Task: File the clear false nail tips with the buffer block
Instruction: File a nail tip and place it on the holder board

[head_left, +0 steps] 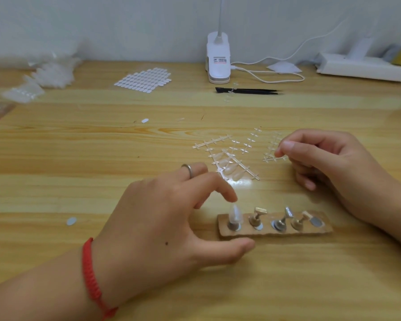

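A cardboard strip point(320, 230) lies near the table's front with several small metal nail stands on it. The leftmost stand carries a clear false nail tip point(235, 214), standing upright. My left hand point(169, 218) hovers beside it, fingers spread; the index fingertip touches the top of that tip and the thumb rests by the strip's front edge. My right hand point(326, 163) is curled, pinching a clear plastic sprue piece point(274, 158) between thumb and index finger. More clear tips on their sprue point(229, 169) lie between the hands. No buffer block is visible.
Empty clear sprue frames point(248, 142) are scattered behind the strip. Farther back are a sheet of white adhesive tabs point(144, 80), black tweezers point(248, 90), a white clip lamp point(218, 59) with its cable, bags of nail tips point(49, 72) and a white box point(366, 66).
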